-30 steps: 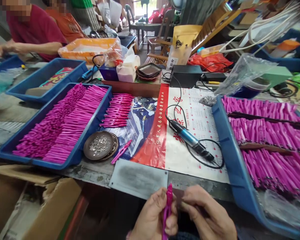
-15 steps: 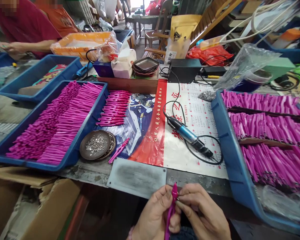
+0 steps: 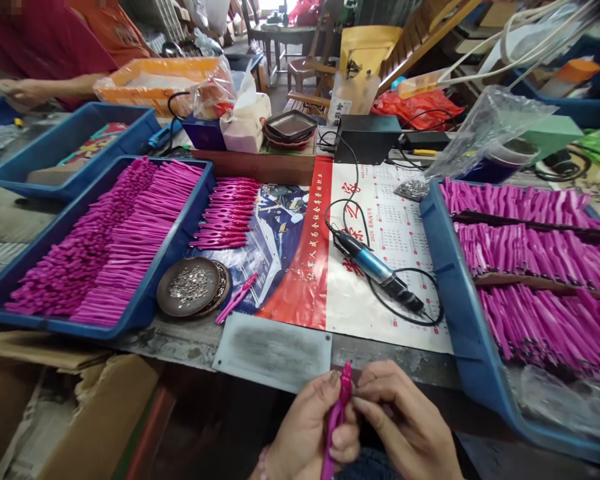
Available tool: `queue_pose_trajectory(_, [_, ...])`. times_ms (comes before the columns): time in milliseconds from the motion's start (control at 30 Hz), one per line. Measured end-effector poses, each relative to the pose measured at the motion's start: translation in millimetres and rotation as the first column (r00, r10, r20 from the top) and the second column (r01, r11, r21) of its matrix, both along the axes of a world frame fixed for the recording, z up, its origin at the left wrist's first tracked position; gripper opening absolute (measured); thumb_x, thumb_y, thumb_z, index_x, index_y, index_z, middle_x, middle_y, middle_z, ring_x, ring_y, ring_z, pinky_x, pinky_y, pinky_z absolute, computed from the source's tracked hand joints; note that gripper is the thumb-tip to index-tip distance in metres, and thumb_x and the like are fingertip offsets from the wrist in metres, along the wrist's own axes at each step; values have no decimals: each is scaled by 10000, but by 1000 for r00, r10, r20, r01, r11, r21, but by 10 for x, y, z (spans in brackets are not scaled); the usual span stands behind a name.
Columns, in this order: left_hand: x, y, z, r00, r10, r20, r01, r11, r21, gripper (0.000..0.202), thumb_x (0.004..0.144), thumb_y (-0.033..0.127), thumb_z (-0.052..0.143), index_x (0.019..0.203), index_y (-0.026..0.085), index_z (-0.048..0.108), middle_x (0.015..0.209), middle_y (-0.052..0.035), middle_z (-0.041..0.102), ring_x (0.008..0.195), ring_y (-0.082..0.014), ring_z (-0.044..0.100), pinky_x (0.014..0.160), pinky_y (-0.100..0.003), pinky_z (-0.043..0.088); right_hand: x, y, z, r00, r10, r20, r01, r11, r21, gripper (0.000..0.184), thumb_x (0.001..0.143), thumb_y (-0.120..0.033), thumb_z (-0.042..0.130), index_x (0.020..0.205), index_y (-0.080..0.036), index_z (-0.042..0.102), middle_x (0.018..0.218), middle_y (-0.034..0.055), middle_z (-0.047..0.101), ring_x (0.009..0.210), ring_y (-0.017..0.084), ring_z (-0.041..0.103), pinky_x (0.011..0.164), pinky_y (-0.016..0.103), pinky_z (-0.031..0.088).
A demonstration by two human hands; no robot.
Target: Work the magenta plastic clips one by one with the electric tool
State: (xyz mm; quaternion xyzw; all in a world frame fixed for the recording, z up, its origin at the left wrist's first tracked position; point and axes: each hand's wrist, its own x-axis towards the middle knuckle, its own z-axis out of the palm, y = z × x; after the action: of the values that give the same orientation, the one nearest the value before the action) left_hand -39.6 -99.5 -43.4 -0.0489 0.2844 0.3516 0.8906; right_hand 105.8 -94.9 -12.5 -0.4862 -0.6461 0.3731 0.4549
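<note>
So the left hand (image 3: 307, 427) is wrapped tight around a magenta handle (image 3: 335, 420), thumb up near its tip. That handle sits just off the near edge of the desk (image 3: 180, 343), tip towards the desk. Right hand (image 3: 410, 423) is right beside it, thumb and forefinger bent in close to the tip; honestly can't tell if they're pinching anything small or just touching the side.

A metal plate (image 3: 275, 350) lies along the near edge, with one loose magenta piece (image 3: 237, 299) just past its far left corner. Left of that there's a brown dish (image 3: 167, 303) with shiny bits (image 3: 189, 285) in it, close to the near edge too. A blue tray (image 3: 173, 257) full of magenta sticks (image 3: 135, 260) takes up the left part of the desk, and a row of magenta pieces (image 3: 230, 213) is lined up along its right side. Another blue bin (image 3: 443, 287) on the right holds three rows of magenta parts (image 3: 545, 320). Between them, a blue-and-black corded tool (image 3: 375, 270) lies on a calendar sheet (image 3: 350, 320).
</note>
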Motion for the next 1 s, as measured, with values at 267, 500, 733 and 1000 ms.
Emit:
queue_pose_trajectory(267, [0,25,-4,995,0,101,11,994,-111,321,762,424,767,776,134,629,558,42,526,358,6,313,369,-133,154,-20,16,23,999,-27,-29,26,1000,-3,112,893,-189,622,796,-241,605,758,21,613,678,157,626,579,219,528])
queue_pose_trajectory(500, [5,-14,-5,999,26,24,-27,999,41,294,797,431,728,791,166,602,510,50,507,332,-16,297,340,-143,198,-27,-16,-40,1000,17,12,-17,1000,25,127,882,-127,609,840,-246,623,794,15,622,719,149,641,617,219,540])
queue_pose_trajectory(733, [-18,-36,21,989,85,-123,-56,974,218,262,837,383,696,810,152,577,547,35,537,353,-19,374,363,-141,272,-5,-25,-20,995,52,89,-54,998,20,119,904,-161,585,822,-246,593,774,7,601,676,137,627,586,204,528])
queue_pose_trajectory(1000, [30,-67,-51,994,54,-98,-26,964,264,321,786,410,739,803,137,572,528,19,568,327,-39,407,323,-141,284,61,-89,17,995,97,18,-92,976,-199,115,897,-202,620,792,-235,587,808,5,585,707,143,624,654,217,521])
